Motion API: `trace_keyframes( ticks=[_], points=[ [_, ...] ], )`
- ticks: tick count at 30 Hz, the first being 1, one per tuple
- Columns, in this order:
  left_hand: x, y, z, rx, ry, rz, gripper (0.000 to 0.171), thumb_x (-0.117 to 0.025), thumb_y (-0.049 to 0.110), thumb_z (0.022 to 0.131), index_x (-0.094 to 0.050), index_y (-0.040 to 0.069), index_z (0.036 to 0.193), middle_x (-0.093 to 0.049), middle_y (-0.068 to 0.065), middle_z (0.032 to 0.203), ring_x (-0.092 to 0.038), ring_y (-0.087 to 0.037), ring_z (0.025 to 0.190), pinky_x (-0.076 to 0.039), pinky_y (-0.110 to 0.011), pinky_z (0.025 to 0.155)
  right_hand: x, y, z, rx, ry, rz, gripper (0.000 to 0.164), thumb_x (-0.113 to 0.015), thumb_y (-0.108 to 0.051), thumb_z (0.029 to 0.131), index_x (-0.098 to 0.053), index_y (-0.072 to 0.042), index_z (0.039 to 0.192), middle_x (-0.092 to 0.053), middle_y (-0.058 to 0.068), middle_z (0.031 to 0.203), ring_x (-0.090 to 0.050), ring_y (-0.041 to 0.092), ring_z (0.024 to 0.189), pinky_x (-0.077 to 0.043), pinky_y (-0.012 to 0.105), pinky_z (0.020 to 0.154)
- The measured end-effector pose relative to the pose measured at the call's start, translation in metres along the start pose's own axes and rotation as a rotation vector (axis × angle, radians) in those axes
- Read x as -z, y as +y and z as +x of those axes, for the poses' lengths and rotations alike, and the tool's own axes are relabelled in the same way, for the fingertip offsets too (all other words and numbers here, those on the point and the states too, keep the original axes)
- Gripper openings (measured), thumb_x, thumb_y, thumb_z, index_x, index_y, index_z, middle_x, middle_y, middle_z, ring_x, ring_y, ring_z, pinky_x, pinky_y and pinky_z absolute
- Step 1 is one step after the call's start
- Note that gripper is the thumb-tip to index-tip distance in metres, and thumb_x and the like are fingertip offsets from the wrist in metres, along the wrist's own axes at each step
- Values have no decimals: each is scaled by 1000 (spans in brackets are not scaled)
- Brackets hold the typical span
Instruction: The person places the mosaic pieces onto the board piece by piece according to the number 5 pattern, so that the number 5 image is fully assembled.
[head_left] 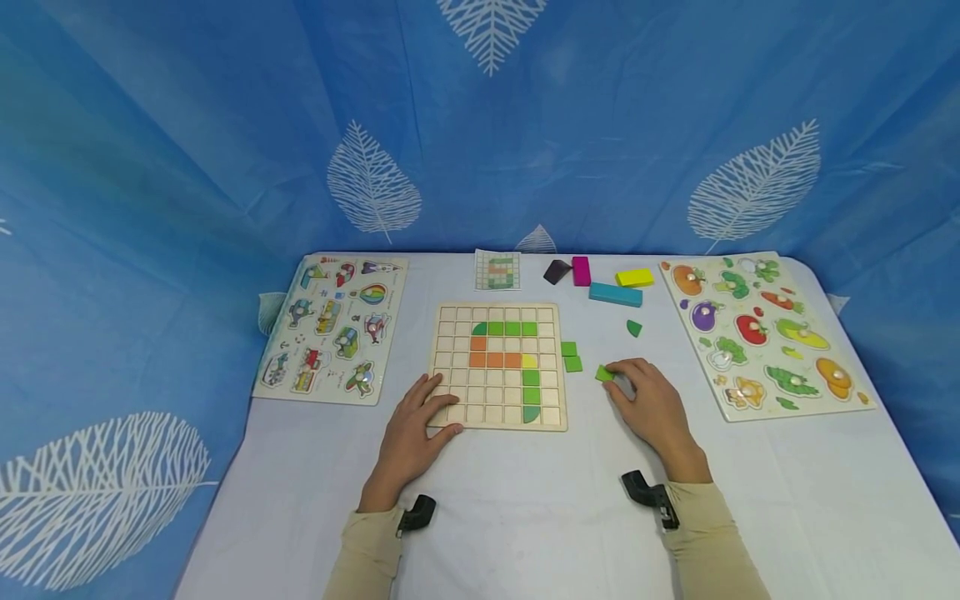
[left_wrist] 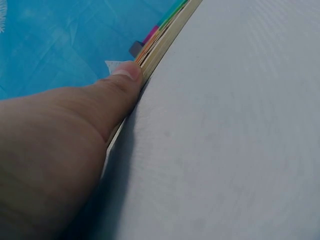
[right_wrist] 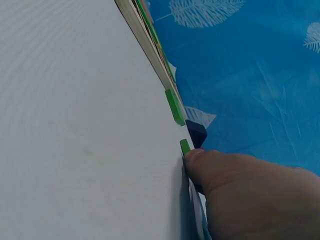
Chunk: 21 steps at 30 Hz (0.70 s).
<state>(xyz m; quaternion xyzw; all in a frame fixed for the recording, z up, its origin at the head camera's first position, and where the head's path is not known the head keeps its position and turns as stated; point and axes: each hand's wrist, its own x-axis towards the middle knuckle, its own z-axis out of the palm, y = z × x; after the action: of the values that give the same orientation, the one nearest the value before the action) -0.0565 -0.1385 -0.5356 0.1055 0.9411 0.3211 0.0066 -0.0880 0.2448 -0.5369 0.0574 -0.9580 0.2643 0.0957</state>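
A wooden grid board (head_left: pixel 457 400) lies mid-table, with green, orange and yellow tiles set in some of its squares. My left hand (head_left: pixel 412 427) rests at the board's near left corner, fingers spread over the left side and the thumb (left_wrist: pixel 127 72) against the near edge. To the right of the board, my right hand (head_left: pixel 658 408) pinches a green square tile (head_left: pixel 603 373) between thumb and finger. Seen from the right wrist, the tile (right_wrist: pixel 185 146) stands out past the thumb tip. Two loose green square tiles (head_left: pixel 572 364) lie beside the board's right edge.
Behind the board is a pattern card (head_left: pixel 497 271). Black, magenta (head_left: pixel 581 271), blue (head_left: pixel 615 294) and yellow blocks lie at the back, near a green quarter-round piece (head_left: pixel 633 327). A vehicle puzzle (head_left: pixel 288 333) is on the left, a vegetable puzzle (head_left: pixel 750 367) on the right.
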Motion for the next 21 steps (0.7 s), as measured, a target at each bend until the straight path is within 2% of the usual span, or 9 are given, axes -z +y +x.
trace_keyframes(
  ticks=[4,9,16,21],
  points=[
    [0,-1,0,4,-1,-4,42,-79,39,88,-71,22,125,-43,-5,162,-29,-33,155,-32,-65,119,-2,-4,0,31,20,24,24,-78,-17,91,-74,-8,113,-71,13,114,-66,35,110,-53,53,94],
    [0,-1,0,7,-3,-7,42,-79,39,88,-70,22,125,-42,-5,162,-29,-33,155,-31,-65,119,-8,-19,0,134,50,74,21,-80,-16,89,-75,-10,108,-70,8,110,-66,30,107,-54,49,92],
    [0,-1,-1,1,-1,-7,41,-79,39,88,-70,23,125,-42,-5,162,-29,-33,155,-32,-66,118,-24,-52,-3,341,27,126,22,-85,-18,84,-76,-12,103,-70,4,107,-66,23,102,-57,42,86],
    [0,-1,-1,-1,2,-3,42,-79,39,88,-70,22,125,-43,-5,162,-30,-33,155,-32,-65,118,-38,-76,-6,473,-20,152,21,-85,-21,84,-77,-16,103,-70,-1,106,-65,18,98,-53,37,85]
  ],
)
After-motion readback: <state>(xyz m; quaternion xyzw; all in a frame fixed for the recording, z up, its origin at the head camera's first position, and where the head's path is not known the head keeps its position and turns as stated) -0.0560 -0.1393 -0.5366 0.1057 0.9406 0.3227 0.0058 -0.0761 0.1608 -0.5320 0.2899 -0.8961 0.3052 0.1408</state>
